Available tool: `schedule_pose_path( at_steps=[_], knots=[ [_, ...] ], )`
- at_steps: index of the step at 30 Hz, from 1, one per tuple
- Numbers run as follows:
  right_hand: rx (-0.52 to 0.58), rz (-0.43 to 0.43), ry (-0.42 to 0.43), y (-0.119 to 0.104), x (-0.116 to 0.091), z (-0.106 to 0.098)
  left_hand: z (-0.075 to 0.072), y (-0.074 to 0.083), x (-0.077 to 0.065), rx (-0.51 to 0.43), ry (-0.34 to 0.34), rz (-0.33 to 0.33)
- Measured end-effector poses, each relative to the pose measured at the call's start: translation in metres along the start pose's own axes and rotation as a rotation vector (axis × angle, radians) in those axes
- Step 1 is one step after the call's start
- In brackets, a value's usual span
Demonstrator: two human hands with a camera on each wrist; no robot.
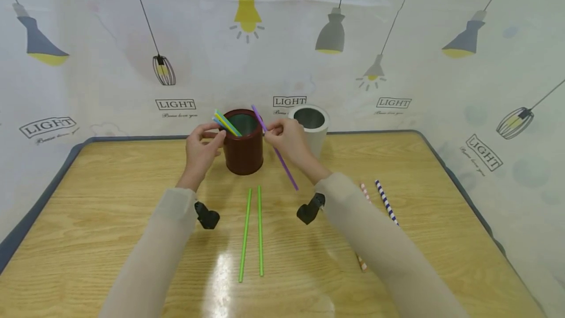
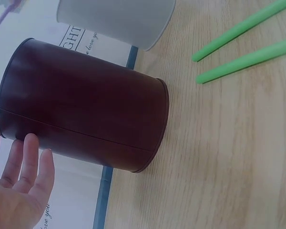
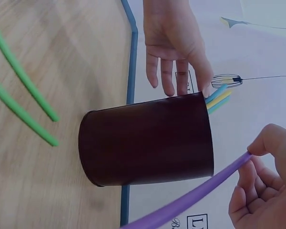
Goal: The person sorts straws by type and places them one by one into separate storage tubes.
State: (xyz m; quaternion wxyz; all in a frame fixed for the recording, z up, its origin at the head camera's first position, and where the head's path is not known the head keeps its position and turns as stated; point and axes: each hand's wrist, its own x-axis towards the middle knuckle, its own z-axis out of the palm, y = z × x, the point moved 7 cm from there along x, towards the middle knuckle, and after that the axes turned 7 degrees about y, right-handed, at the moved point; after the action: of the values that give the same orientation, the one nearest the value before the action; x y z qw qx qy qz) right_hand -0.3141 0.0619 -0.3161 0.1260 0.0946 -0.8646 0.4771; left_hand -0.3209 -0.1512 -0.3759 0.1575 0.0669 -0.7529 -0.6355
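In the head view, a dark red-brown cylindrical holder [image 1: 243, 156] stands upright near the table's back edge. Several straws, including blue, yellow and teal ones [image 1: 227, 122], lean out over its left rim. My left hand [image 1: 200, 151] is at that side, fingers extended along the wall and thumb right at the rim. My right hand [image 1: 289, 141] pinches a purple straw [image 1: 284, 165] between thumb and finger. The straw slants beside the holder's right side, upper end above rim height. The right wrist view shows the pinched purple straw [image 3: 195, 198] crossing in front of the holder [image 3: 148, 143].
A white cylindrical holder [image 1: 325, 120] stands behind my right hand. Two green straws [image 1: 245, 234] lie on the wooden table [image 1: 132, 200] between my forearms. A blue-and-white striped straw [image 1: 386, 201] and pinkish striped ones [image 1: 364, 191] lie at right, partly hidden by my sleeve.
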Motion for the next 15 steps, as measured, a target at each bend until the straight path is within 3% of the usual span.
schedule_pose_path(
  at_steps=[8, 15],
  knots=[
    [0.016, 0.026, -0.013, -0.012, 0.015, 0.006, -0.001, -0.003, 0.001, -0.004, 0.001, -0.009],
    [0.026, -0.018, -0.010, -0.027, 0.034, 0.010, -0.001, -0.003, 0.002, -0.015, 0.013, -0.001]
  ],
)
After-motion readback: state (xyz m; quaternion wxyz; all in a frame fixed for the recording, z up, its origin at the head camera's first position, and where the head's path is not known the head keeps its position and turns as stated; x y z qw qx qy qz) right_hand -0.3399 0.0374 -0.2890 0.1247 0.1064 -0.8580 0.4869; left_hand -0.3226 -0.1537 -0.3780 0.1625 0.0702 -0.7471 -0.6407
